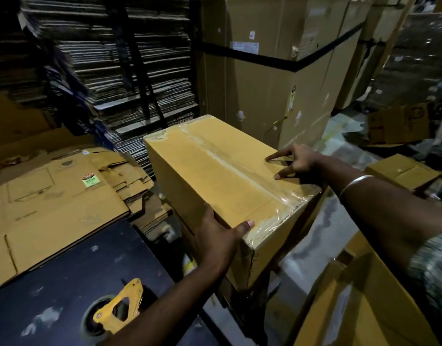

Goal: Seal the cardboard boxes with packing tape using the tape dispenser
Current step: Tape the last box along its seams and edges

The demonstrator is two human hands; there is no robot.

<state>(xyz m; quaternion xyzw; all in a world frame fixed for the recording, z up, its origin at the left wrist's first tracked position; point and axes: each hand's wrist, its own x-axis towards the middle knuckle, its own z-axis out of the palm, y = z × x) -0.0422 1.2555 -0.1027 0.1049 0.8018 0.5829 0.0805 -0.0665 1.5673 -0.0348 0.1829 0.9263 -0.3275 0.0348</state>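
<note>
Head: taped box (215, 176) long axis near-right to far-left.

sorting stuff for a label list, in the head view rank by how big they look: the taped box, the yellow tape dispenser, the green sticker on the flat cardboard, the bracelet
1. taped box
2. yellow tape dispenser, though it lies nearer the camera
3 and 4. bracelet and green sticker: both small, too close to rank
</note>
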